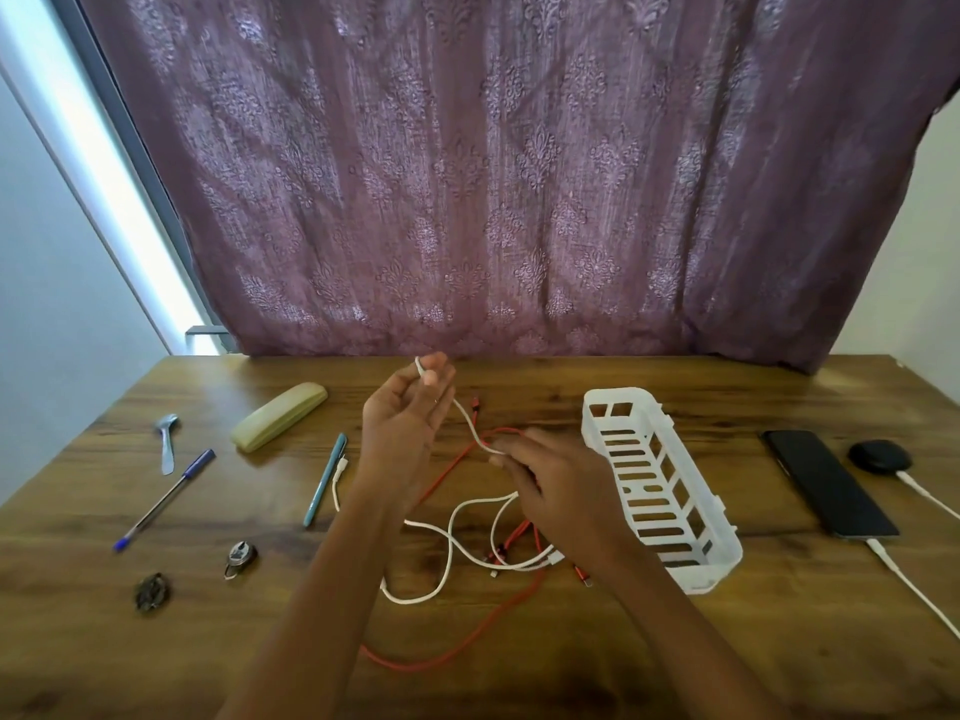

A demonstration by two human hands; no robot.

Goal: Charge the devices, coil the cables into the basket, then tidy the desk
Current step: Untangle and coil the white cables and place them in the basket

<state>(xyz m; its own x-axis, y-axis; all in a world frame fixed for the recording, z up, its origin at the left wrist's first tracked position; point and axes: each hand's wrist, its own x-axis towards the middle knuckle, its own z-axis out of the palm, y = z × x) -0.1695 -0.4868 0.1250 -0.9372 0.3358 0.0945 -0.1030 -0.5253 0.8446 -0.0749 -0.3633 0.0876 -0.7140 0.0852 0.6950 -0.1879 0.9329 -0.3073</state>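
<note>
My left hand (405,413) is raised over the middle of the desk and pinches one end of a white cable (457,543) between thumb and fingertips. That cable runs down to my right hand (550,480), whose fingers hold it lower along its length. The rest of the white cable lies in loose loops on the wood, tangled with a red cable (467,641). An empty white slotted basket (654,485) stands just right of my right hand. A black phone (826,483) and a black round case (880,454) lie far right, each with a white charging lead plugged in.
On the left of the wooden desk (156,641) lie a beige glasses case (280,423), a teal pen (326,478), a blue pen (166,498), a spoon (167,441), a small padlock (240,556) and a dark small object (151,592). A purple curtain (519,174) hangs behind.
</note>
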